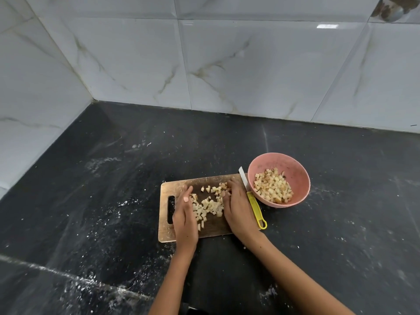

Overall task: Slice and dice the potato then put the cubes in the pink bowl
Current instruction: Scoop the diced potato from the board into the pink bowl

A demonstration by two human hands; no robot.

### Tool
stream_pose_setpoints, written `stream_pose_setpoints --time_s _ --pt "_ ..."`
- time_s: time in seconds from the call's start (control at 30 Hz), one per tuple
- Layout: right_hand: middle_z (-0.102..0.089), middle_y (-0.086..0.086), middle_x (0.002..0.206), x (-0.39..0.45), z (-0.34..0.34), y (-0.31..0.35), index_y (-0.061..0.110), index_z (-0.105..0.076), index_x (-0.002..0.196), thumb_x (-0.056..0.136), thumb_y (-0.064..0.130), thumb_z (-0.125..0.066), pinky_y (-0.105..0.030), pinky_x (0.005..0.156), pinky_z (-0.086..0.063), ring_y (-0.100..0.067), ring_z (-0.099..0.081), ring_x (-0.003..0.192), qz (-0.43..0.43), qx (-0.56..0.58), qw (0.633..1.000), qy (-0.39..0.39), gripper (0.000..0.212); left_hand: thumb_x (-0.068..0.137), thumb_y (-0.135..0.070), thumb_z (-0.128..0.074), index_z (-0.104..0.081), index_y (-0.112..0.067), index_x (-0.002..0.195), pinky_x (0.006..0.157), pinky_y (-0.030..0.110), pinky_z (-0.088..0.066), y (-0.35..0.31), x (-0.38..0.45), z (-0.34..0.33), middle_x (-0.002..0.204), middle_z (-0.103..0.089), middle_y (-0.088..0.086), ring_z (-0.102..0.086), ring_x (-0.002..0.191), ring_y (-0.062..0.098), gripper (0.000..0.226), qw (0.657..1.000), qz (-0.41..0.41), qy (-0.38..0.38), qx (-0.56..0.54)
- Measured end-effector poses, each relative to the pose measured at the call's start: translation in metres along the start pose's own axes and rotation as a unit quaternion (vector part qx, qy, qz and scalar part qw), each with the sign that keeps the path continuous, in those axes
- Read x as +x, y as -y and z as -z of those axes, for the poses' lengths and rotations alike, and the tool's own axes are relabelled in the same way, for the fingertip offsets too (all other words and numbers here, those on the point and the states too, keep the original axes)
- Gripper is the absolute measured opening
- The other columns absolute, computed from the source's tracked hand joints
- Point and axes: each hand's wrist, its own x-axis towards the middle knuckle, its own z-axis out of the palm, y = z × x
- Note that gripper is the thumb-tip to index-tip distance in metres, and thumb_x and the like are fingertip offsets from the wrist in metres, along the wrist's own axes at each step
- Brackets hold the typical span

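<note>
Several pale potato cubes (210, 204) lie scattered on a wooden cutting board (169, 189). My left hand (184, 214) stands on its edge at the left of the pile, fingers straight and touching the cubes. My right hand (237, 209) stands on the right side of the pile, its fingertips curved slightly around the far cubes. The pink bowl (295, 169) sits just right of the board and holds several potato cubes (272, 186). A knife with a yellow handle (255, 206) and white blade lies between the board and the bowl, touched by neither hand.
The board rests on a dark stone counter (113, 189) dusted with white specks. Marble-patterned wall tiles (204, 64) close off the back and the left side. The counter's front edge runs across the lower left.
</note>
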Motion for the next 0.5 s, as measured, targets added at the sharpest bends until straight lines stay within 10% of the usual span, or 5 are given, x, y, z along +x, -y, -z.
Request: stream_pose_setpoints --time_s 0.27,0.5 --pt "-0.050 -0.004 0.138 0.002 0.002 -0.001 0.008 -0.044 0.137 0.102 0.018 -0.042 -0.021 0.109 -0.033 -0.004 -0.041 0.127 0.073 0.084 0.991 0.071 0.036 0.088 -0.076 -0.021 -0.054 -0.017 0.132 0.101 0.006 -0.030 -0.005 0.007 -0.004 0.134 -0.055 -0.006 -0.044 0.126 -0.008 0.081 0.998 -0.036 0.041 0.030" --pt "-0.032 -0.009 0.153 -0.006 -0.012 -0.012 0.006 -0.038 0.142 0.099 0.030 -0.032 -0.035 0.118 -0.023 -0.019 -0.024 0.144 0.067 -0.061 0.995 0.050 0.049 0.090 -0.074 -0.021 -0.055 -0.012 0.133 0.108 0.027 -0.037 -0.003 0.016 -0.010 0.132 -0.059 -0.006 -0.049 0.126 0.002 0.083 0.995 -0.039 0.084 0.025"
